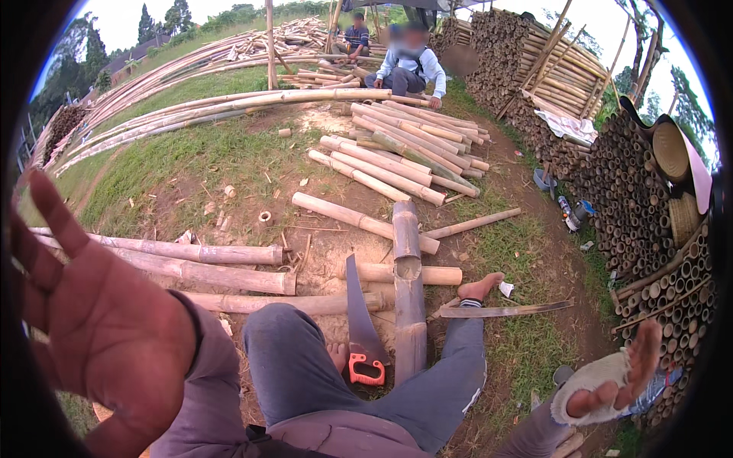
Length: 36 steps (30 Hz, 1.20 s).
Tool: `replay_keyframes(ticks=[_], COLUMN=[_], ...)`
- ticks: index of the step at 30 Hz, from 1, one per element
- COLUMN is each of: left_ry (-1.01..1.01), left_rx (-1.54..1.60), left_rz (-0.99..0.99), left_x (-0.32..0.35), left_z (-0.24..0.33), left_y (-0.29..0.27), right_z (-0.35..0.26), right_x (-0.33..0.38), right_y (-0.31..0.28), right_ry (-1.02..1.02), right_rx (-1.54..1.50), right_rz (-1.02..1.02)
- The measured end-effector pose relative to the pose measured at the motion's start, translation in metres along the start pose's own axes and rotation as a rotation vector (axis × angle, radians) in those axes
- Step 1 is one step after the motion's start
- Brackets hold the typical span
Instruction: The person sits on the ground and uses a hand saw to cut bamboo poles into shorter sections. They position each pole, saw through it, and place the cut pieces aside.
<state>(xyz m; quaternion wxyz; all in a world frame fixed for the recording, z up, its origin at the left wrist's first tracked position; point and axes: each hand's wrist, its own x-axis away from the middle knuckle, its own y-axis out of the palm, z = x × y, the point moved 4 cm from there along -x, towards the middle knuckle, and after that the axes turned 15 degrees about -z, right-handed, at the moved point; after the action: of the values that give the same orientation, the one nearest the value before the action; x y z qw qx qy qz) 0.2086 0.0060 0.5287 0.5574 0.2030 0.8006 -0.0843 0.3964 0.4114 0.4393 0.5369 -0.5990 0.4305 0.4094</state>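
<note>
My left hand (107, 320) is raised large at the left, bare, its palm showing and fingers spread, with nothing in it. Out to the lower right my right hand (611, 382) wears a pale fingerless glove; its fingers are stretched out and no object shows in it. Between my bent legs rests a handsaw (362, 320) with an orange handle, its blade pointing away from me. Just right of it a thick bamboo pole (410, 305) with a notch cut in it lies over other bamboo. Neither hand touches the saw or the pole.
Long bamboo poles (206, 273) lie at left, and cut lengths (405, 153) are piled ahead. A curved blade or bamboo strip (508, 310) lies by my right leg. Stacked bamboo (626, 191) lines the right side, with a woven hat (671, 151). Two people (408, 65) sit farther back.
</note>
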Motion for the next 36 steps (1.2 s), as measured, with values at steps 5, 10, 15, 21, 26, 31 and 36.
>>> replay_keyframes(ticks=[5,10,15,21,26,31,36], left_ry=[-0.937,-1.340,-1.483,-1.704,-1.735,-1.738,-1.753], left_rx=[-0.396,-0.183,0.128,0.193,0.220,0.223,0.231], left_rz=[-0.841,-1.987,-2.074,-1.939,-1.873,-1.890,-1.894], left_x=[0.178,0.356,0.473,0.492,0.478,0.480,0.479], left_z=[-0.123,-0.137,-0.115,-0.125,-0.138,-0.138,-0.141], left_y=[0.036,0.049,0.019,-0.019,-0.012,-0.017,-0.012], right_z=[0.152,0.088,0.098,0.176,0.218,0.213,0.199], right_x=[0.215,0.298,0.301,0.342,0.371,0.362,0.342], right_y=[0.127,0.169,0.202,0.227,0.237,0.242,0.234], right_ry=[0.912,0.847,0.875,1.007,0.946,0.964,0.962], right_rx=[-0.427,0.331,0.352,0.270,0.274,0.320,0.396], right_rz=[-0.768,-1.670,-1.665,-1.436,-1.450,-1.497,-1.475])
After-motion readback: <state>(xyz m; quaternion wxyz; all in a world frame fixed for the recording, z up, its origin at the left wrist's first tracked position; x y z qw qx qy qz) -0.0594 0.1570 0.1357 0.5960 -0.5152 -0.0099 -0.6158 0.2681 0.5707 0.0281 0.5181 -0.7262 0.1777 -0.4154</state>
